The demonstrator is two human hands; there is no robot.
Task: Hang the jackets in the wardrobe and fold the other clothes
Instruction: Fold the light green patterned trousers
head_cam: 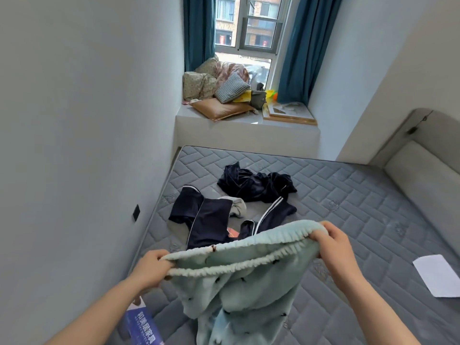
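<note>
The fingers of the left hand (151, 267) were curled round one end of the elastic waistband, thumb on top, pinching the fleece; those of the right hand (333, 245) were likewise bent over the other end, so that the waistband was drawn out wide between them. What they held was a pair of pale green fleece trousers (239, 290) with small dark marks, the legs hanging down from the band over the near edge of the mattress (348, 195), clear of it as far as could be seen. Farther in, toward the left edge and the far end of the mattress, lay the rest of the heap: a navy garment with white piping (204, 220) spread flat, a crumpled navy velvet piece (256, 185) beyond it, and a bit of grey cloth (237, 206) between them. A white sheet of paper (435, 275) lay near the right edge. The step in hand looked to be the folding of the trousers, just begun, with nothing yet folded. The next move would likely call for lowering them flat onto bare mattress, one leg laid over the other, before doubling them up.
</note>
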